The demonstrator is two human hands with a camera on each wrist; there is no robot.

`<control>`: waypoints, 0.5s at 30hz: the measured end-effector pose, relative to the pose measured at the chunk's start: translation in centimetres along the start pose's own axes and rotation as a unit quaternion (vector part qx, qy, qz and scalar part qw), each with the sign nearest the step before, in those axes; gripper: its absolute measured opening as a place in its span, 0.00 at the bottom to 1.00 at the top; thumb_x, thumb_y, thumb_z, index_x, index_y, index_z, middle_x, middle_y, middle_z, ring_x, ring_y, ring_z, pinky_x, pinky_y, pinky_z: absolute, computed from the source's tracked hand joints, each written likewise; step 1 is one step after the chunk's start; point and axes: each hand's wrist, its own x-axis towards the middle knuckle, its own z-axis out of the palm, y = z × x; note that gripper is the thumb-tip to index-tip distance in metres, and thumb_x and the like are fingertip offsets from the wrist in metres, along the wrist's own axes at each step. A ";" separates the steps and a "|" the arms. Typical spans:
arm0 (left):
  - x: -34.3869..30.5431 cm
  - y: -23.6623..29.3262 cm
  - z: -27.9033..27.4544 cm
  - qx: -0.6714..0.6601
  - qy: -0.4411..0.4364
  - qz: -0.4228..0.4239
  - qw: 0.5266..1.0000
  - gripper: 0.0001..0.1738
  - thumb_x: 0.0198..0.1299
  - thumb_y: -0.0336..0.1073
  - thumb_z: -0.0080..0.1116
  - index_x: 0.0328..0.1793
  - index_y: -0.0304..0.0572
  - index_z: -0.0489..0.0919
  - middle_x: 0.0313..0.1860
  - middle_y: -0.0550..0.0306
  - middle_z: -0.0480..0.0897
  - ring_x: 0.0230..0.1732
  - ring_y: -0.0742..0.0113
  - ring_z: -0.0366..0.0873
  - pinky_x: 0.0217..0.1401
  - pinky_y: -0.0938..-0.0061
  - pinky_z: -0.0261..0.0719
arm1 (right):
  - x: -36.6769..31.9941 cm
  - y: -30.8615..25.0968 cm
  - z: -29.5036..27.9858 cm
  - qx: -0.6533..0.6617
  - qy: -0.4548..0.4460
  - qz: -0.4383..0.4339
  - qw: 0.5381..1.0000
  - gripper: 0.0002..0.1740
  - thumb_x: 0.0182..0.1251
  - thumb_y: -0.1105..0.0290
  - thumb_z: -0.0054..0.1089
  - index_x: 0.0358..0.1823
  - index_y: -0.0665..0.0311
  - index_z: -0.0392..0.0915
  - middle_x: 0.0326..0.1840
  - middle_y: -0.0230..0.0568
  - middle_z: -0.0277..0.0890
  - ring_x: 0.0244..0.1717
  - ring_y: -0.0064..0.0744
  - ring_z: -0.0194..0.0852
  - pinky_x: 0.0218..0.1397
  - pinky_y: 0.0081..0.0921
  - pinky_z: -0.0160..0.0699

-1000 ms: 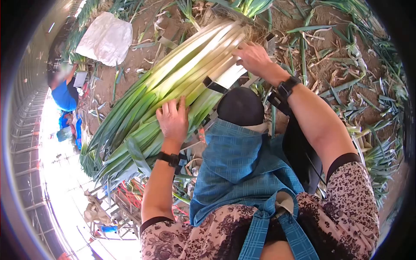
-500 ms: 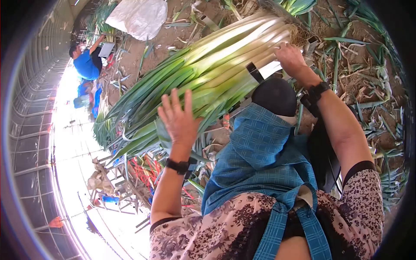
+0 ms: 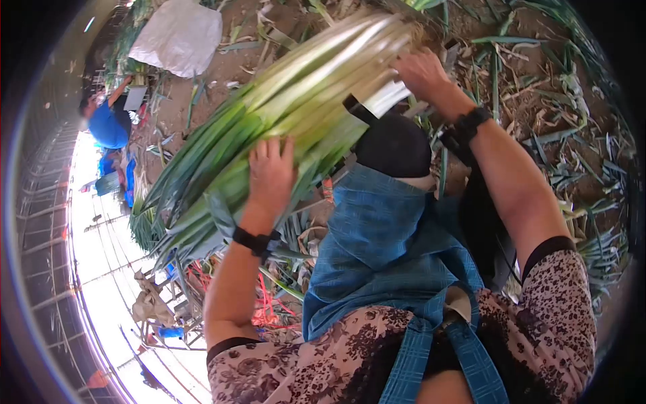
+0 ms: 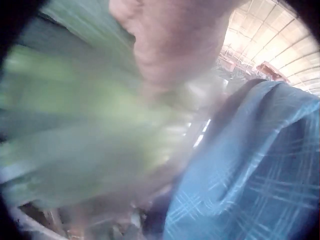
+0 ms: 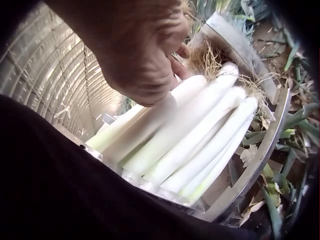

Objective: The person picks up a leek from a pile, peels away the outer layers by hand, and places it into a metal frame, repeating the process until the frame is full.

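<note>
A large bundle of leeks [image 3: 296, 101] lies slantwise in front of the person, green leaves at lower left, white stalks and roots at upper right. The left hand [image 3: 271, 176] rests on the leaves with fingers extended; the left wrist view shows that hand [image 4: 175, 42] over blurred leaves [image 4: 95, 110]. At the root end, the right hand [image 3: 425, 75] has its fingers bent at the near edge of the stalks. In the right wrist view, the right hand [image 5: 142, 55] grips at the white stalks [image 5: 200, 132] beside the roots; its fingertips are partly hidden.
A metal stand's curved rim [image 5: 270, 145] runs beside the stalks. A black post [image 3: 359, 109] stands by the bundle's near side. A white sack [image 3: 180, 37] and loose leaves lie on the soil. Another person in blue [image 3: 109, 126] sits at far left.
The left hand, raised with spread fingers half a second ago, has come down onto the leaves. The right hand stays by the root end. The head view has shifted, and the leeks look blurred.
</note>
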 end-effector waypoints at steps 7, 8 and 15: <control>1.2 0.2 -1.3 -0.114 -0.020 0.021 0.993 0.29 0.45 0.24 0.65 0.57 0.26 0.73 0.52 0.38 0.72 0.54 0.39 0.68 0.60 0.55 0.70 | -0.5 1.0 -0.3 0.125 0.014 -0.031 0.992 0.12 0.62 0.65 0.61 0.45 0.57 0.79 0.41 0.43 0.81 0.42 0.48 0.81 0.43 0.43 0.76; 1.8 -0.1 -1.0 -0.114 -0.017 0.025 0.993 0.29 0.45 0.24 0.65 0.57 0.26 0.73 0.52 0.38 0.72 0.54 0.39 0.68 0.60 0.55 0.70 | -0.3 1.0 -0.2 0.137 0.019 -0.043 0.989 0.12 0.61 0.65 0.62 0.45 0.58 0.79 0.40 0.43 0.80 0.41 0.48 0.81 0.43 0.43 0.76; 0.9 1.8 2.1 0.054 0.060 -0.008 0.997 0.22 0.48 0.36 0.57 0.50 0.34 0.76 0.45 0.49 0.74 0.47 0.52 0.72 0.45 0.61 0.72 | -0.7 -0.7 0.6 0.052 0.001 -0.027 0.998 0.09 0.56 0.68 0.63 0.38 0.59 0.80 0.35 0.42 0.79 0.40 0.45 0.81 0.43 0.41 0.77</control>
